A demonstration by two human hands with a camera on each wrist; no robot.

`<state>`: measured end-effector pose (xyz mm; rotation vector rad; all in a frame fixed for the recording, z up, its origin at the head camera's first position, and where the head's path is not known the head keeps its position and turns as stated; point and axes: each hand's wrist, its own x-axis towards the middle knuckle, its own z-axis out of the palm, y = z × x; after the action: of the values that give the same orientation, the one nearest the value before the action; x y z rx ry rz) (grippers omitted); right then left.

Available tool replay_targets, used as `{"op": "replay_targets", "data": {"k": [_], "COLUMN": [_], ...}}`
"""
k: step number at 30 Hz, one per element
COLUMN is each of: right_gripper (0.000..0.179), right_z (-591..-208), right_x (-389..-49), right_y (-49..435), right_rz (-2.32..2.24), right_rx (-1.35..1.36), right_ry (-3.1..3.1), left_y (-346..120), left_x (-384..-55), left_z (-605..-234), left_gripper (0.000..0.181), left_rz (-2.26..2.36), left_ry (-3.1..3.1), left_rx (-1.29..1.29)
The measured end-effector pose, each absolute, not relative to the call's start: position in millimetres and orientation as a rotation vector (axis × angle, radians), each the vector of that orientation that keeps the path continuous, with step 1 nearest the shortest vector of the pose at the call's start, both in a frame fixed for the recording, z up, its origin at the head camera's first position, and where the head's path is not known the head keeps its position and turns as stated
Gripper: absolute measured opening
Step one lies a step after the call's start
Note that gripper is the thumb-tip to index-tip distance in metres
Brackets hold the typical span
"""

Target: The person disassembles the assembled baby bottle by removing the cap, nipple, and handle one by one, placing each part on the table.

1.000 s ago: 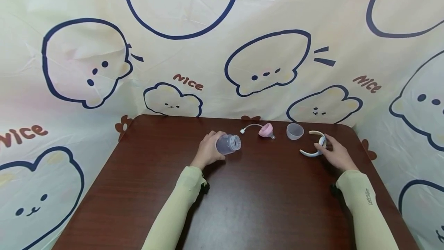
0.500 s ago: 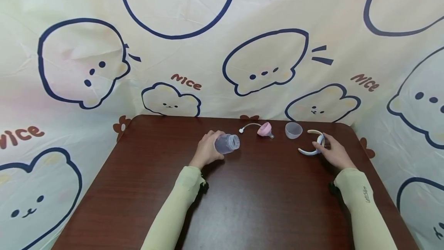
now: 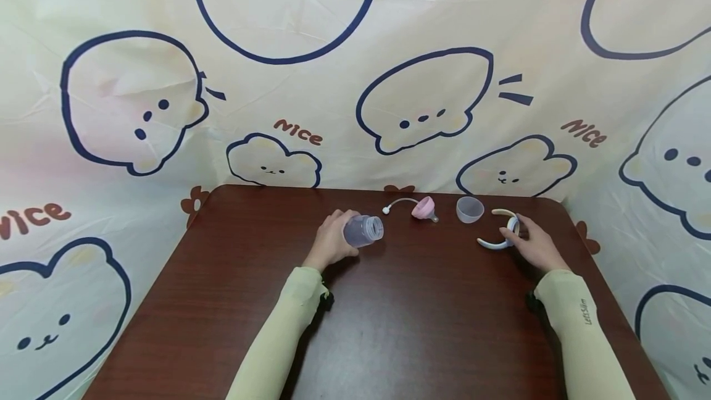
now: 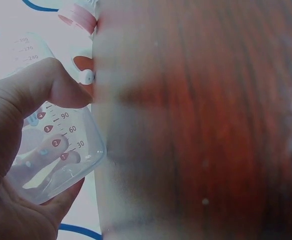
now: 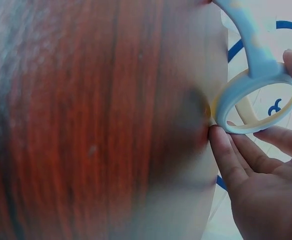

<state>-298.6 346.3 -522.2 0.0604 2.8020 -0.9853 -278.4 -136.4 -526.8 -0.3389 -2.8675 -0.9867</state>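
Observation:
My left hand (image 3: 332, 241) grips a clear baby bottle (image 3: 363, 231), tilted with its open threaded mouth to the right. Printed measuring marks show on the bottle (image 4: 80, 135) in the left wrist view, with the thumb on one side and fingers seen through the wall. With fingers and thumb, my right hand (image 3: 537, 244) holds the ring of a two-handled bottle handle (image 3: 513, 231), pale blue and cream. One arm of the handle (image 5: 258, 55) rises from the ring in the right wrist view, where the fingertips sit under the ring.
Between the hands, along the back of the brown table (image 3: 400, 338), lie a pink nipple collar (image 3: 424, 208) with a straw tube (image 3: 402, 200) and a clear cup-shaped cap (image 3: 470, 209). A patterned cloth (image 3: 344, 91) hangs behind the table edge.
The whole head view has shifted slightly. Both hands keep their hold on the bottle and the handle, with no visible movement on the table.

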Motion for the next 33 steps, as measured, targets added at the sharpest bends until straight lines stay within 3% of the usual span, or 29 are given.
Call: {"op": "replay_targets", "data": {"k": [33], "right_gripper": [0.105], "right_z": [-519.1], "right_x": [-300.6], "right_y": [347.6], "right_rz": [-0.91], "right_rx": [0.035], "right_ry": [2.783], "left_y": [-136.5], "left_x": [-277.7], "left_z": [-525.9], "left_gripper": [0.085], "left_rz": [-1.001], "left_ry": [-2.868], "left_rx": [-0.331]}}
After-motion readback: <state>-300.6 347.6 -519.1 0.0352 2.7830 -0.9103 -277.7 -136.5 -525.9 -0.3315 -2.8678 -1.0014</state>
